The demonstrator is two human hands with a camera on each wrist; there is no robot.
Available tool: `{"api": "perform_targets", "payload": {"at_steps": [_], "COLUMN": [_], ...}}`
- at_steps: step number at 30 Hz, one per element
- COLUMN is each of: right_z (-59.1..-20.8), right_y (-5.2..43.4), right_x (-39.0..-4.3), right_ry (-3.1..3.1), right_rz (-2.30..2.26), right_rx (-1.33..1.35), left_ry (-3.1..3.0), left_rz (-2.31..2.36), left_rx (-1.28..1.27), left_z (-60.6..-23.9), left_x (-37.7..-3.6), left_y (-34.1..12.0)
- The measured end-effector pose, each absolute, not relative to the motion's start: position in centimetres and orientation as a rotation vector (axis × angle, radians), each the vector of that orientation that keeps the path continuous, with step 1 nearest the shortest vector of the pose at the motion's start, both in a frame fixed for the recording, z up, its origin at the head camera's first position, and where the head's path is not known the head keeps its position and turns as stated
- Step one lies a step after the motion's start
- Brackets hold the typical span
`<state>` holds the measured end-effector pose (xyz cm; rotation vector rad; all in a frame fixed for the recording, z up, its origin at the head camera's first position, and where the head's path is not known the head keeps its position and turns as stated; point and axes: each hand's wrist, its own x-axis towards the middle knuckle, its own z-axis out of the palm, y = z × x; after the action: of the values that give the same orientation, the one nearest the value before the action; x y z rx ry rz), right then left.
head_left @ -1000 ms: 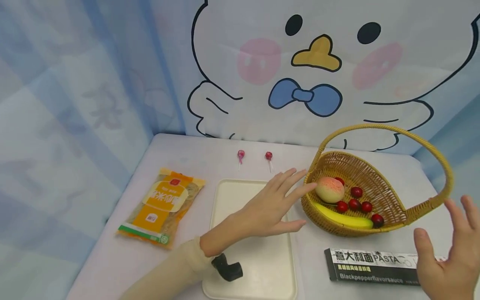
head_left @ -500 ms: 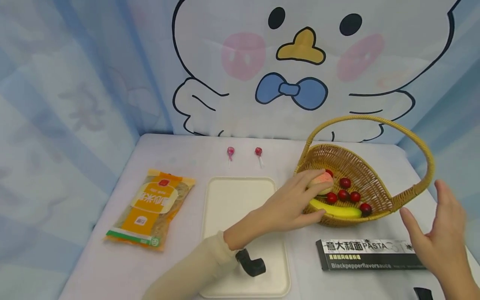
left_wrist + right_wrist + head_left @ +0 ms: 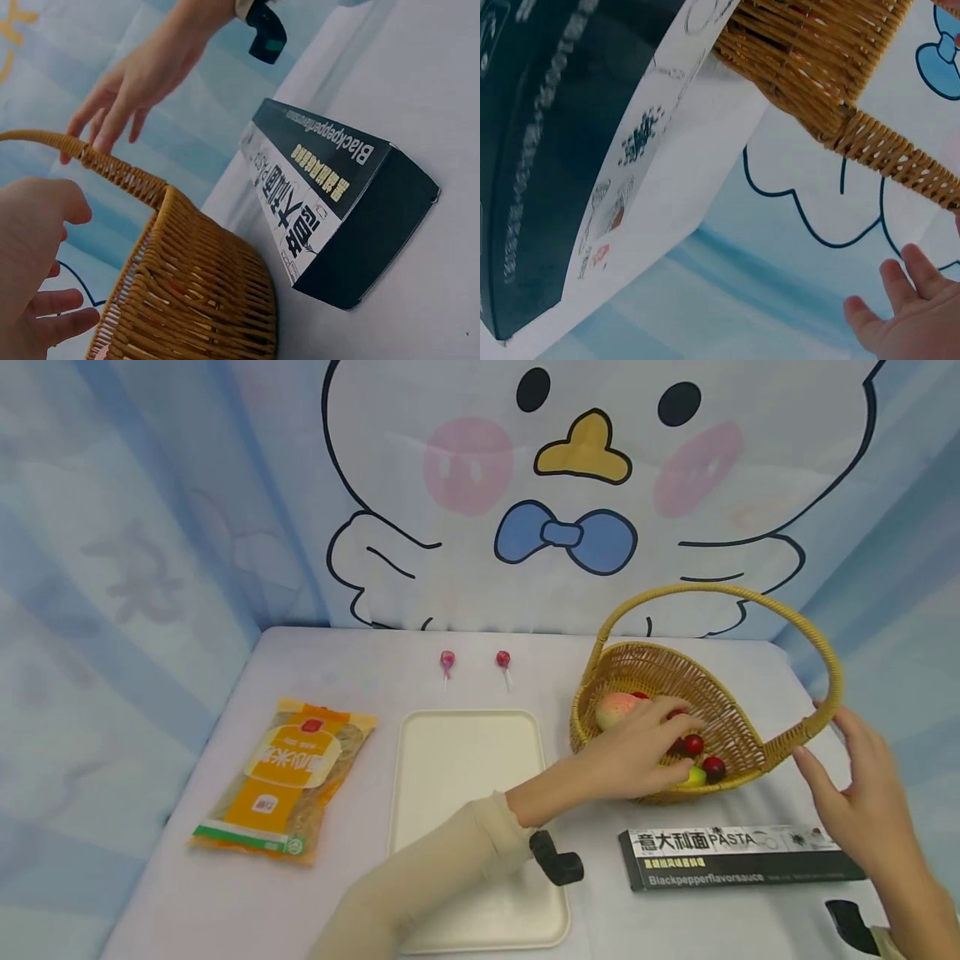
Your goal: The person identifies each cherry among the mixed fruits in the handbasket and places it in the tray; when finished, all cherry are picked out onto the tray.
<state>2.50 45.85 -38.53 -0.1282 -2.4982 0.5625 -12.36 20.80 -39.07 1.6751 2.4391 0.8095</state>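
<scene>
A big white cartoon bird [image 3: 585,493] with a blue bow tie is drawn on the back wall. Soft blue curtains [image 3: 127,527] hang beside the bird. Below it stands a pale table [image 3: 337,668].

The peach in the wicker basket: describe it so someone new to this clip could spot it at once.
Find the woven yellow wicker basket with the tall hoop handle, right of the cream plastic tray. At its far-left inside edge, just beyond the left hand, lies the round pink-and-pale-green peach. It is far bigger and paler than the small dark red cherries.
</scene>
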Motion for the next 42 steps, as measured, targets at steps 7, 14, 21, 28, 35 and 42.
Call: {"api": "perform_targets", "payload": {"at_steps": [7, 14, 21, 28, 35, 42], "right_z": [-38.1, -38.6, -39.0, -39.1, -38.7, -38.6], "right_y": [46.8, 46.8, 46.5, 46.6, 46.8, 46.8], "right_x": [2.4, 2.8, 2.6, 2.2, 2.0, 2.0], "right_ry": [-2.497, -2.501, -2.477, -2.481, -2.523, -2.541], "right_rz": [0.569, 0.565, 0.615, 0.649, 0.739, 0.766], "right_rx": [-0.204, -0.236, -0.230, -0.263, -0.331, -0.333], "left_ry": [2.370, 2.367, 2.398, 2.430, 2.445, 2.417], "left_rz": [0.812, 0.718, 0.583, 0.455, 0.404, 0.382], "left_rx": [1.554, 1.458, 1.452, 1.406, 1.386, 1.370], "left_z": [-39.8, -41.0, -41.9, -41.8, -41.8, -41.8], "left_x": [-12.8, -13.4, -13.9, -14.0, -14.3, -14.3], "left_y": [24.4, 27.3, 29.0, 30.9, 31.8, 32.2]}}
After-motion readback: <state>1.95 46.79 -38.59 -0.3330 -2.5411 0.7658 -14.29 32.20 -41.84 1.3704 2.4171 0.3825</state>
